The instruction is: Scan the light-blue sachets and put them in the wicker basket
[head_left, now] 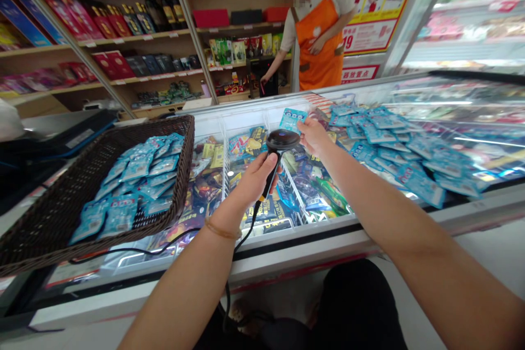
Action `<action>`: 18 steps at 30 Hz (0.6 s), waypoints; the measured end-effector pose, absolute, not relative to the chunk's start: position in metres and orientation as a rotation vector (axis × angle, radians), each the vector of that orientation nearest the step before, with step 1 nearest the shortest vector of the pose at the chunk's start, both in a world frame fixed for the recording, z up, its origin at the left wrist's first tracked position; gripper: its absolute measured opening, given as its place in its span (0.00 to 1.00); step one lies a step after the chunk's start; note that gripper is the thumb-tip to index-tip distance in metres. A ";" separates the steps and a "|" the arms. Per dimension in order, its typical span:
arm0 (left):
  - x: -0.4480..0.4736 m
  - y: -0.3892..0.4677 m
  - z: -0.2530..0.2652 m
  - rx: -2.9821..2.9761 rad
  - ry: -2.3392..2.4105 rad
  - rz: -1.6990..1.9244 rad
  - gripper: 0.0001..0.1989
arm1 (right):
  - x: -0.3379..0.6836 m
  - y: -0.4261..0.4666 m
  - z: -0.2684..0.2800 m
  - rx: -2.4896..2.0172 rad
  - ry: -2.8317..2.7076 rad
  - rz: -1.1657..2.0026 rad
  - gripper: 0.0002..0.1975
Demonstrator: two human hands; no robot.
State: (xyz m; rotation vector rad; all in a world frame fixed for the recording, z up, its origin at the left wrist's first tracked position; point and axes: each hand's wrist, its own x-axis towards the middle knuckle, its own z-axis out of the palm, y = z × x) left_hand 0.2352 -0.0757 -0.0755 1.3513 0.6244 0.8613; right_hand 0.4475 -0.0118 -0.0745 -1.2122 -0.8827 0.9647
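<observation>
My left hand point(259, 178) is wrapped round the handle of a black barcode scanner point(283, 140), whose cord point(249, 229) trails down over the freezer's front edge. Just beyond the scanner head, my right hand point(315, 135) pinches a small blue packet point(292, 118) by its right side. To the right, a loose heap of similar blue packets point(381, 131) lies on the freezer's glass top. At the left, a dark brown wicker basket point(186, 169) holds several more blue packets point(139, 167), piled toward its right end.
A chest freezer point(328, 232) with a glass top spans the view, bagged goods inside. Behind it stands a person in an orange apron point(320, 38). Shelves point(135, 37) of boxes and bottles line the back. A black device point(53, 134) sits at far left.
</observation>
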 end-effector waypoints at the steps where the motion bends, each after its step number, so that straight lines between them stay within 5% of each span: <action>1: 0.235 -0.075 -0.076 1.350 0.627 0.860 0.26 | 0.447 -0.012 -0.075 -1.221 -0.893 0.966 0.11; 7: 0.235 -0.077 -0.073 1.343 0.646 0.877 0.27 | 0.446 -0.012 -0.077 -1.285 -0.954 0.907 0.14; 14: 0.212 -0.080 -0.017 1.219 0.954 1.105 0.21 | 0.421 0.013 -0.060 -1.195 -0.810 0.958 0.01; 18: 0.171 -0.079 0.014 1.115 1.066 1.255 0.21 | 0.367 0.036 -0.033 -1.259 -0.861 0.999 0.06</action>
